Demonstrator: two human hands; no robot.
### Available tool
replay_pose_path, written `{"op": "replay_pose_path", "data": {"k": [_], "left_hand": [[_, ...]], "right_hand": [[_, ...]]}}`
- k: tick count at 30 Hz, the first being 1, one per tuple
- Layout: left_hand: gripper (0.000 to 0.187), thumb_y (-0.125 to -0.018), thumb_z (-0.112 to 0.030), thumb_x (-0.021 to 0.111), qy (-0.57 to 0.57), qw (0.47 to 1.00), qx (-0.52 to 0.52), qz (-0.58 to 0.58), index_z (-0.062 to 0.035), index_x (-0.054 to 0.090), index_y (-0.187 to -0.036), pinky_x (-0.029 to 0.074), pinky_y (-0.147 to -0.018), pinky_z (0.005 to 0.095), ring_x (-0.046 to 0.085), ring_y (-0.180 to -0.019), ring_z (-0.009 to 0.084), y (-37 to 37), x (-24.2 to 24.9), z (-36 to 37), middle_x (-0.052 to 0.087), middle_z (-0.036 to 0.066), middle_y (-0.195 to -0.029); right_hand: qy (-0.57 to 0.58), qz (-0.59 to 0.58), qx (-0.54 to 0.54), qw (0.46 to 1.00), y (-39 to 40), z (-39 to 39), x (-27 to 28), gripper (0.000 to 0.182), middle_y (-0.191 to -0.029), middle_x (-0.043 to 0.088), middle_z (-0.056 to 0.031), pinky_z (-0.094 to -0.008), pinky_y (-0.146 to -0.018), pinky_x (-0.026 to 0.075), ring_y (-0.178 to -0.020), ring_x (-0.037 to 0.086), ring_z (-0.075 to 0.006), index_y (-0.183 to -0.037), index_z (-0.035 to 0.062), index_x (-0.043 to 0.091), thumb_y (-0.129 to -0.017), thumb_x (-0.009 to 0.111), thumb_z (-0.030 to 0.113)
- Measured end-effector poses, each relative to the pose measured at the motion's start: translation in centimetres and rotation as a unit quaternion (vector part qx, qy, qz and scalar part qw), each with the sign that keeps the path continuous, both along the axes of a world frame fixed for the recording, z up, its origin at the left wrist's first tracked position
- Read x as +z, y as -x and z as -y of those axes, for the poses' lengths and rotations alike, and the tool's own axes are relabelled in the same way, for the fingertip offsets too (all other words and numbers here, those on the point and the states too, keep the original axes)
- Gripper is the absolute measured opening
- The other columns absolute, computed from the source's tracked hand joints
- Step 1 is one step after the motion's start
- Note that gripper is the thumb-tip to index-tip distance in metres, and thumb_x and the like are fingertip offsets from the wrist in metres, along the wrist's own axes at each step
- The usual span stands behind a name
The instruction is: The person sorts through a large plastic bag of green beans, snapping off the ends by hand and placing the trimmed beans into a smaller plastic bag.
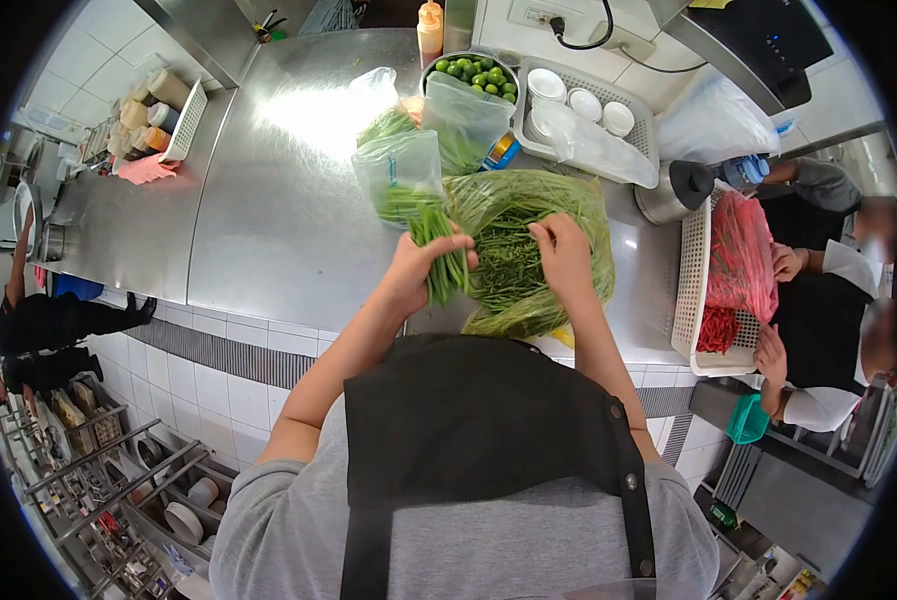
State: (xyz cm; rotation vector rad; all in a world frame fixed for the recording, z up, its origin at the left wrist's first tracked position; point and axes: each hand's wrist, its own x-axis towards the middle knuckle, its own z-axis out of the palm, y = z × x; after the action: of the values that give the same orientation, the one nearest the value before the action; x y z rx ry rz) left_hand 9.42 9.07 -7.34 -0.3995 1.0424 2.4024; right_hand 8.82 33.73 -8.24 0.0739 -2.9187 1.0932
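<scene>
My left hand [421, 268] is closed around a bunch of long green beans [439, 250] that hangs down over the counter edge. My right hand [561, 248] is pressed into a large clear plastic bag of green beans [529, 215] lying on the steel counter [269, 200], fingers curled into the beans. Just behind my left hand stands a smaller clear bag of greens [401, 178].
Further back are another bag of greens [464, 120], a bowl of limes [474, 72] and a white rack of small cups [584, 105]. On the right, a white basket with a red bag of chillies [739, 260] is handled by another person [819, 310]. Jars stand far left [149, 115].
</scene>
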Motion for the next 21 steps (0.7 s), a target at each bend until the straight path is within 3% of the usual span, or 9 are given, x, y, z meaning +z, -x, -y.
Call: {"op": "replay_pose_path", "data": {"k": [3, 5, 9, 13, 15, 21], "left_hand": [[0.029, -0.085, 0.0, 0.074, 0.039, 0.995, -0.092, -0.007, -0.0027, 0.056, -0.107, 0.06, -0.071, 0.0375, 0.071, -0.079, 0.024, -2.0, 0.6, -0.5, 0.069, 0.013, -0.089], [0.033, -0.079, 0.002, 0.081, 0.052, 0.981, -0.174, -0.07, -0.0026, 0.06, -0.103, 0.059, -0.068, 0.0344, 0.071, -0.077, 0.0191, -3.3, 0.2, -0.6, 0.07, 0.01, -0.088], [0.036, -0.073, 0.001, 0.087, 0.069, 0.967, -0.213, -0.123, -0.0035, 0.063, -0.099, 0.056, -0.069, 0.0305, 0.068, -0.078, 0.0148, -3.5, 0.4, -0.5, 0.069, 0.007, -0.085], [0.034, -0.073, -0.001, 0.087, 0.084, 0.957, -0.236, -0.148, -0.0027, 0.063, -0.097, 0.055, -0.068, 0.0302, 0.067, -0.075, 0.0144, -3.3, 0.1, -0.7, 0.069, 0.007, -0.082], [0.034, -0.072, -0.002, 0.088, 0.064, 0.968, -0.231, -0.073, -0.0027, 0.062, -0.094, 0.056, -0.067, 0.0332, 0.066, -0.07, 0.0172, -3.5, 0.2, -1.1, 0.066, 0.008, -0.079], [0.022, -0.083, -0.007, 0.081, 0.098, 0.968, -0.224, -0.057, -0.0022, 0.061, -0.09, 0.056, -0.062, 0.0347, 0.063, -0.061, 0.0163, -3.9, 0.5, -1.4, 0.061, 0.006, -0.066]], "right_hand": [[0.067, -0.041, -0.048, 0.996, 0.5, -0.6, 0.5, 0.012, -0.097, 0.06, -0.014, -0.042, -0.08, 0.05, -0.087, 0.06, -0.033, -0.087, 0.001, 0.068, -0.091, 0.07, 0.012], [-0.02, -0.045, -0.014, 0.999, 1.1, -0.9, 0.1, 0.008, -0.108, 0.059, -0.0123, -0.0414, -0.089, 0.05, -0.1, 0.059, -0.0313, -0.094, 0.0034, 0.071, -0.09, 0.069, 0.01], [-0.044, -0.055, 0.048, 0.996, 1.7, 0.0, -0.9, 0.009, -0.107, 0.059, -0.0098, -0.0421, -0.091, 0.047, -0.106, 0.056, -0.0292, -0.094, 0.0045, 0.073, -0.088, 0.071, 0.01], [-0.126, -0.076, 0.076, 0.986, 2.0, 2.5, -1.8, 0.01, -0.106, 0.055, -0.0065, -0.0458, -0.093, 0.042, -0.108, 0.052, -0.0271, -0.091, 0.0079, 0.075, -0.082, 0.075, 0.012], [-0.194, -0.096, 0.092, 0.972, 2.4, 3.3, -2.4, 0.01, -0.105, 0.054, -0.0069, -0.0466, -0.091, 0.041, -0.106, 0.052, -0.0272, -0.089, 0.0086, 0.074, -0.08, 0.076, 0.012], [-0.15, -0.07, 0.123, 0.979, 2.2, 2.1, -0.6, 0.008, -0.103, 0.055, -0.0071, -0.0454, -0.091, 0.041, -0.107, 0.053, -0.0274, -0.085, 0.0079, 0.069, -0.078, 0.073, 0.006]]}}
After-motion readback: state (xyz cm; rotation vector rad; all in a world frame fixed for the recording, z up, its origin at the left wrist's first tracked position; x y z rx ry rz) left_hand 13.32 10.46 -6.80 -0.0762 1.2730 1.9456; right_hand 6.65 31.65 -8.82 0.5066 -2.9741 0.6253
